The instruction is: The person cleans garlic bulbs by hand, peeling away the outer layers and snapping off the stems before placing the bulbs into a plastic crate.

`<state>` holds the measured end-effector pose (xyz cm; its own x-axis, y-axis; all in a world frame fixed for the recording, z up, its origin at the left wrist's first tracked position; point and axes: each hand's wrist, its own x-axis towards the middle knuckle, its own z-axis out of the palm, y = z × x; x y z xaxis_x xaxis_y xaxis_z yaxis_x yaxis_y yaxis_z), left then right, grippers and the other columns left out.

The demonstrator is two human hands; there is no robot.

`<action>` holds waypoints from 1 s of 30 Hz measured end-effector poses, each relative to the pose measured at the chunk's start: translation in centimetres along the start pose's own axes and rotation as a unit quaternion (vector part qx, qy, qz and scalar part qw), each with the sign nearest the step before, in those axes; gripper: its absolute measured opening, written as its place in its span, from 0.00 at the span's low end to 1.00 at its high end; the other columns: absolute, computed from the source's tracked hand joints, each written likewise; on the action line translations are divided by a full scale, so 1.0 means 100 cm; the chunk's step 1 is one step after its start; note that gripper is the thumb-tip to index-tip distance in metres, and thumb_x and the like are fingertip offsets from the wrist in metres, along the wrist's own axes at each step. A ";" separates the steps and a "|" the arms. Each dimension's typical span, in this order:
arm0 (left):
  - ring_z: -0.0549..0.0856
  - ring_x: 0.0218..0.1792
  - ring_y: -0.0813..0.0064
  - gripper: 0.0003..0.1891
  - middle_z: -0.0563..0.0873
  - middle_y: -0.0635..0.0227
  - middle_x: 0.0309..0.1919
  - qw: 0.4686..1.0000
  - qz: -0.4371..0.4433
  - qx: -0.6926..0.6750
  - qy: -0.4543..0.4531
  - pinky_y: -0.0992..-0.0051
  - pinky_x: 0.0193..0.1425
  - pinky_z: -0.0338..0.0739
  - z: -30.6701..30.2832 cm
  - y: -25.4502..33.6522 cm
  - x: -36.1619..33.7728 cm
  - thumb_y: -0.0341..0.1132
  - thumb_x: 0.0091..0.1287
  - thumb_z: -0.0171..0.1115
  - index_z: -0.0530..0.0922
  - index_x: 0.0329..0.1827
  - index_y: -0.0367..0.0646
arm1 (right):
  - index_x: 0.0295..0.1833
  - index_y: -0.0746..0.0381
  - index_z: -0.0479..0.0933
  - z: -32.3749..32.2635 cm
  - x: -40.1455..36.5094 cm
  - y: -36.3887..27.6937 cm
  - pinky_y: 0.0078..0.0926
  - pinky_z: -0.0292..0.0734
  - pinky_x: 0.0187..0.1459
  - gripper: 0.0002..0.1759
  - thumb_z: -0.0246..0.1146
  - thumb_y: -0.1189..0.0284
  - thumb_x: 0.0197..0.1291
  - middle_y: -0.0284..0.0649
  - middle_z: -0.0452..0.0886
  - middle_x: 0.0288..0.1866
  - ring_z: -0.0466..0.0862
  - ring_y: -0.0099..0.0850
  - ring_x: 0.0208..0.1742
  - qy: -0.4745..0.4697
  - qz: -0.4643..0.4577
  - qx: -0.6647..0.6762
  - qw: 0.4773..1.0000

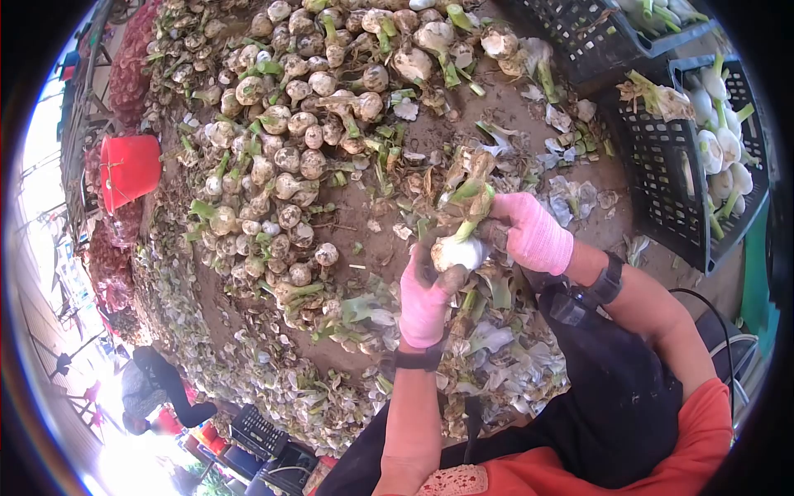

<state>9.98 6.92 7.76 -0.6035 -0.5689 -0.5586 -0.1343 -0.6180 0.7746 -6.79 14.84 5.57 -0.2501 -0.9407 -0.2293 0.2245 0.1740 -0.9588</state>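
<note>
A white garlic bulb (457,254) with a green stem and dry brown leaves is held between my two gloved hands. My left hand (428,293), in a pink glove with dark fingertips, has its fingers closed on the bulb's lower left side. From the right, my right hand (529,236), gloved the same way, is closed at the stem and the bulb's right side. The dry leaves (471,169) point up and away from me. Peeled skins and cut leaves (492,339) lie beneath my hands.
Soil-covered garlic bulbs (285,157) are heaped ahead and to the left. A black crate (662,178) of cleaner bulbs (728,147) stands at right, another crate (571,33) beyond it. A red bucket (130,171) is at far left. Another person (153,384) is at lower left.
</note>
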 end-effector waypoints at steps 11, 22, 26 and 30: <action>0.70 0.25 0.77 0.32 0.81 0.66 0.41 0.877 -0.153 -0.456 -0.002 0.75 0.31 0.63 0.018 -0.018 -0.014 0.62 0.61 0.59 0.74 0.57 0.45 | 0.49 0.68 0.79 -0.004 0.002 -0.013 0.23 0.77 0.48 0.12 0.66 0.75 0.60 0.35 0.85 0.42 0.81 0.20 0.44 -0.030 0.090 0.137 0.986; 0.81 0.48 0.70 0.32 0.78 0.59 0.49 0.997 -0.028 -0.056 0.036 0.70 0.54 0.78 0.002 0.001 0.000 0.35 0.57 0.70 0.65 0.63 0.35 | 0.50 0.67 0.78 -0.010 0.002 -0.016 0.20 0.75 0.48 0.17 0.57 0.86 0.53 0.36 0.84 0.38 0.79 0.19 0.43 -0.006 0.097 0.000 0.995; 0.82 0.48 0.67 0.33 0.78 0.59 0.50 0.981 -0.083 -0.175 0.009 0.71 0.55 0.77 0.000 0.001 0.001 0.28 0.56 0.69 0.64 0.65 0.36 | 0.50 0.68 0.78 -0.005 0.004 -0.023 0.20 0.75 0.49 0.14 0.59 0.85 0.58 0.35 0.84 0.42 0.79 0.18 0.45 -0.006 0.085 0.090 0.992; 0.79 0.55 0.66 0.34 0.76 0.62 0.56 0.952 -0.080 -0.296 -0.018 0.69 0.60 0.75 -0.004 -0.020 -0.010 0.22 0.56 0.64 0.62 0.68 0.39 | 0.50 0.70 0.78 -0.010 0.006 -0.014 0.21 0.75 0.48 0.12 0.62 0.83 0.59 0.34 0.84 0.42 0.79 0.18 0.44 -0.004 0.048 0.140 0.989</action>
<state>11.22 8.51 6.64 -0.6413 -0.4286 -0.6364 0.2329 -0.8990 0.3708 -8.20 14.36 6.64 -0.2083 -0.9259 -0.3153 0.4999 0.1763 -0.8479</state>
